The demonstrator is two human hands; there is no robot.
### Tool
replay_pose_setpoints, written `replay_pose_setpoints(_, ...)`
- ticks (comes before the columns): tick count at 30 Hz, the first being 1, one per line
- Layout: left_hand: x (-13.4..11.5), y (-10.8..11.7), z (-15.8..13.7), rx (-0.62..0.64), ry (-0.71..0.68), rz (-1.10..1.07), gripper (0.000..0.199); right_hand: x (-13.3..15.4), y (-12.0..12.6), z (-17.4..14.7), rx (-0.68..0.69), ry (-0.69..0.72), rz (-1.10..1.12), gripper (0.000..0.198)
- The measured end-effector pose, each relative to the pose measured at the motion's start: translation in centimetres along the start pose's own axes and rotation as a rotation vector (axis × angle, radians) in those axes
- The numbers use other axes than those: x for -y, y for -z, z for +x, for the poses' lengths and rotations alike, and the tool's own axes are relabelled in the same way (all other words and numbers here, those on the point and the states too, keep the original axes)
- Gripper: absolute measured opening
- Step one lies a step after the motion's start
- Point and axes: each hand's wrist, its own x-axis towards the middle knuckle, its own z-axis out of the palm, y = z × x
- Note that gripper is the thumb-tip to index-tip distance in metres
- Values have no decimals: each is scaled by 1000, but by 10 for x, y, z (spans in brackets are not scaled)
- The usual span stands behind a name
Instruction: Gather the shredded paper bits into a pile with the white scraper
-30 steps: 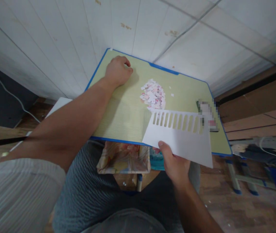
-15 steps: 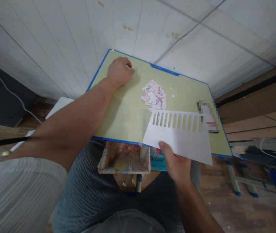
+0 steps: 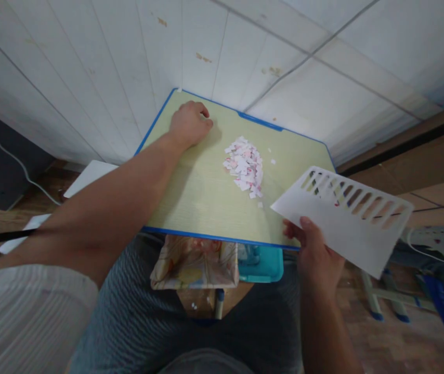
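Observation:
My right hand [image 3: 319, 254] is closed on the near edge of a white sheet with a row of cut-out slots [image 3: 342, 218]. The sheet is tilted over the right side of the table and beyond its edge. A pile of small white and pink paper pieces [image 3: 245, 166] lies on the yellow-green tabletop [image 3: 194, 202], to the left of the sheet. My left hand [image 3: 191, 123] rests at the far left of the table, fingers loosely curled, with a gap between thumb and forefinger and nothing visible in it.
Under the table's near edge sit a patterned fabric-lined box [image 3: 202, 275] and a turquoise plastic container [image 3: 264, 265]. Behind the table stands a white panelled wall [image 3: 128, 62] with a cable running along it. A few loose paper scraps [image 3: 273, 161] lie right of the pile.
My right hand has moved right with the slotted sheet and turned it, uncovering the near end of the pile. The sheet now hides the phone-like object on the right. My left hand stays put.

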Motion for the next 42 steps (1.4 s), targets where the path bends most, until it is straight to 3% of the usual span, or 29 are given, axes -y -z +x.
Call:
replay_pose_setpoints(3, -1, 1, -1, 6, 12, -41, 40, -3, 7, 13, -71, -67, 38, 25)
replay_pose_setpoints(7, -4, 4, -4, 22, 27, -34, 49, -9, 8, 13, -3, -8, -102, 31)
replay_pose_setpoints(12, -5, 4, -3, 16, 3, 31, 36, -18, 4, 14, 113, 29, -224, 53)
replay_pose_setpoints(19, -3, 4, -3, 18, 3, 33, 39, -24, 10, 21, 136, 129, -366, 53)
replay_pose_setpoints(23, -3, 4, -2, 21, 0, 23, 31, -22, 14, 19, 116, 154, -409, 53)
replay_pose_setpoints(32, -2, 2, -1, 16, 0, 31, 30, -18, 17, -20, 198, 146, -378, 53)
replay_pose_setpoints(38, 1, -2, 1, -9, 5, 34, 28, -10, 9, -41, 461, 121, -304, 51)
replay_pose_setpoints(42, 0, 0, 1, 19, 5, 31, 36, -11, 3, -40, 449, 77, -175, 53)
